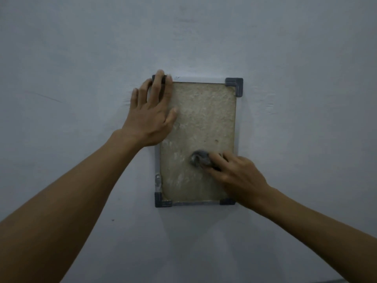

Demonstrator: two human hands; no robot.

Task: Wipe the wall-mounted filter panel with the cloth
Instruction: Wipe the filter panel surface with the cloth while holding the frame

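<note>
The filter panel (pixel 204 119) hangs on the wall straight ahead: a beige, dusty rectangle in a pale frame with dark grey corner caps. My left hand (pixel 152 111) lies flat and spread over the panel's upper left corner, fingers across the corner cap, holding nothing. My right hand (pixel 234 172) presses a small wadded grey cloth (pixel 200 158) against the lower middle of the panel, the fingertips bunched on the cloth. The lower right corner of the frame is partly hidden behind my right hand and wrist.
A plain pale grey wall (pixel 306 58) surrounds the panel on every side. A small metal fastener (pixel 157 180) sits on the frame's left edge near the bottom. Both forearms reach in from the lower corners.
</note>
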